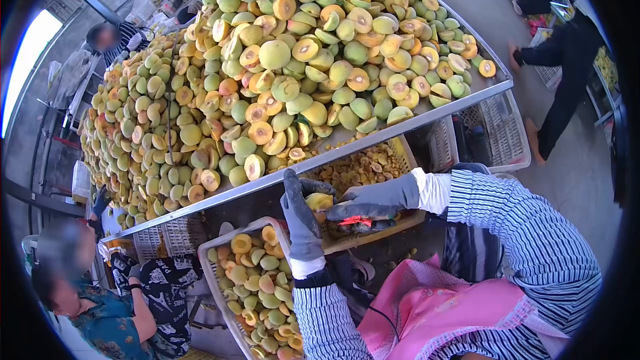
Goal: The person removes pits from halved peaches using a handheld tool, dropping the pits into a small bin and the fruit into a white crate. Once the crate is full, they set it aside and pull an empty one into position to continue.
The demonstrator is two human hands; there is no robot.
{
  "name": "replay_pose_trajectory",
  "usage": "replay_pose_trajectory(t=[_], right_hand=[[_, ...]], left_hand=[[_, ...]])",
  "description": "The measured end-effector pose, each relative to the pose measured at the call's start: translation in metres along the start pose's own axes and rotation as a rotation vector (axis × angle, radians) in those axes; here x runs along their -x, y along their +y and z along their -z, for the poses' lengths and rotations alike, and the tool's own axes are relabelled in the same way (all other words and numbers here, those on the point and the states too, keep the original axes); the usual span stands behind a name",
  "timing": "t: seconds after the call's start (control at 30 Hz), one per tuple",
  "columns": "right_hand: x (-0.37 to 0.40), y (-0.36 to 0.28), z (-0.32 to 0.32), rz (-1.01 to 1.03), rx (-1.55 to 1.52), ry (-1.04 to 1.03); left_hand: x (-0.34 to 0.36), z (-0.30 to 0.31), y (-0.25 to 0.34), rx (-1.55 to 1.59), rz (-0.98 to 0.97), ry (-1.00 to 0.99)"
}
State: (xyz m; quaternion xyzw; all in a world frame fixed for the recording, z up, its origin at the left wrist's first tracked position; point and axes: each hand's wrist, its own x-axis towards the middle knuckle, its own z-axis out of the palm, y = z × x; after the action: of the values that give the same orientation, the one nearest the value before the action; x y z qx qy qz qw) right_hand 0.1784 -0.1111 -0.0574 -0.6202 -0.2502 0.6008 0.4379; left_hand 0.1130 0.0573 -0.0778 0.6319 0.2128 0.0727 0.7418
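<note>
Over on the far left, a co-worker (pixel 103 320) is sitting beside the big metal-edged table (pixel 413 118), and what a load that table is carrying: a heap of green and yellow fruit (pixel 273 55), whole and cut, is spreading nearly the full width. Under its near edge a white lattice crate (pixel 170 237) is standing in shadow, its contents hiding from view. Coming right, a tilted white crate (pixel 233 233) is brimming with fruit halves (pixel 261 273), many showing their hollowed insides.

Now the hands! The gloved left hand (pixel 301 220) is holding a yellowish piece of fruit (pixel 319 201), thumb and fingers curling around it, right above the yellow crate (pixel 405 153). The gloved right hand (pixel 375 199) is meeting it there, fingers bending around a red object (pixel 357 221) that is mostly hiding in the grip. Beneath them, that yellow crate is holding a layer of small brownish-yellow scraps (pixel 363 165).

Further right, a white crate (pixel 517 137) is sitting under the table's corner with dark things inside, and at the far edge another person (pixel 567 73) is appearing near more crates.
</note>
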Motion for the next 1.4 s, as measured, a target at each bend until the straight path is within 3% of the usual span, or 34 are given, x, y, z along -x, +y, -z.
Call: replay_pose_trajectory(t=[0.1,0.17,0.23,0.27,0.3,0.37,0.4,0.43,0.5,0.53,0.57,0.6,0.63,0.87,0.93,1.1,1.13,1.2,1.3,1.33,1.37,1.4], right_hand=[[0.0,0.018,-0.01,0.077,0.246,0.148],[0.002,0.028,-0.023,0.149,0.415,0.23],[0.006,0.037,-0.043,0.312,0.841,0.625],[0.019,0.033,-0.047,0.202,1.005,0.658],[0.024,0.032,-0.047,0.208,1.017,0.653],[0.035,0.036,-0.048,0.218,0.959,0.794],[0.032,0.048,-0.046,0.34,0.897,0.933],[0.026,0.061,-0.041,0.349,0.903,0.931],[0.019,0.086,-0.032,-0.136,0.184,0.437],[0.021,0.087,-0.04,-0.012,0.521,0.521],[0.02,0.086,-0.047,-0.004,0.528,0.524],[0.019,0.086,-0.054,0.109,0.672,0.687],[0.023,0.079,-0.068,0.221,0.797,0.851],[0.028,0.048,-0.093,0.243,1.142,0.791],[0.029,0.05,-0.097,0.29,1.221,0.821],[0.021,0.056,-0.102,0.225,1.44,0.884],[0.013,0.062,-0.094,0.226,1.444,0.883],[0.0,0.084,-0.066,-0.09,1.189,0.881],[0.004,0.124,-0.045,-0.11,0.994,1.017],[0.0,0.152,-0.04,-0.113,1.058,0.942],[0.006,0.162,-0.041,-0.272,1.152,0.657],[0.011,0.17,-0.039,-0.278,1.228,0.298]], left_hand=[[0.002,0.0,-0.017,0.1,0.079,-0.019],[0.013,-0.011,-0.02,0.301,0.14,0.142],[0.019,-0.007,-0.032,0.258,0.096,0.129],[0.022,-0.005,-0.035,0.267,0.147,0.113],[0.026,-0.003,-0.039,0.279,0.199,0.1],[0.036,0.007,-0.044,0.168,0.101,0.092],[0.04,0.011,-0.042,0.32,0.164,0.147],[0.045,0.013,-0.04,0.474,0.227,0.201],[0.069,0.009,-0.031,0.515,0.248,0.197],[0.078,0.008,-0.034,0.419,0.103,0.212],[0.084,0.009,-0.037,0.335,-0.045,0.233],[0.091,0.019,-0.039,0.366,0.062,0.104],[0.098,0.021,-0.046,0.367,0.069,0.109],[0.114,0.017,-0.05,0.427,-0.059,0.133],[0.123,0.011,-0.037,0.671,0.129,0.242],[0.118,0.007,-0.057,0.664,0.179,0.314],[0.119,0.005,-0.053,0.726,0.231,0.335],[0.13,0.004,-0.05,0.728,0.167,0.288],[0.154,0.022,-0.008,0.746,0.081,0.272],[0.165,0.037,0.002,0.798,-0.01,0.297],[0.179,0.055,0.011,0.84,-0.097,0.329],[0.199,0.076,0.02,0.87,-0.174,0.399]])
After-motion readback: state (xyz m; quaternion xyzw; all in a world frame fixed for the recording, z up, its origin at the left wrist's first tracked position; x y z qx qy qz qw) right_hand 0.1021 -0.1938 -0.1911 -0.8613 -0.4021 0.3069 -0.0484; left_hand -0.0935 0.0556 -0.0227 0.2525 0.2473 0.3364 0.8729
